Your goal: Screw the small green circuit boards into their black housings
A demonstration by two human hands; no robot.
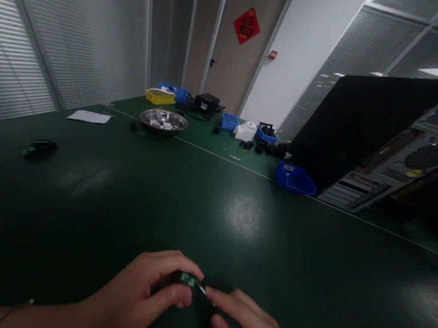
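Observation:
Near the table's front edge, my left hand point(148, 290) pinches a small green circuit board point(187, 279) between thumb and fingers. A dark part sits against the board, mostly covered by the fingers. My right hand point(258, 326) is closed around a slim dark-handled tool with a metal tip point(202, 290). That tip reaches the right end of the board, by the left fingertips; whether it touches cannot be made out. Most of the handle is hidden in the dim light under the right palm.
Far left on the green table point(146, 191) lies a small black-and-green item point(40, 148). Behind stand a metal bowl point(163, 122) with small pieces, a yellow bin point(160, 97) and a blue bin point(295, 178). Large black computer cases point(362, 121) rise at the right.

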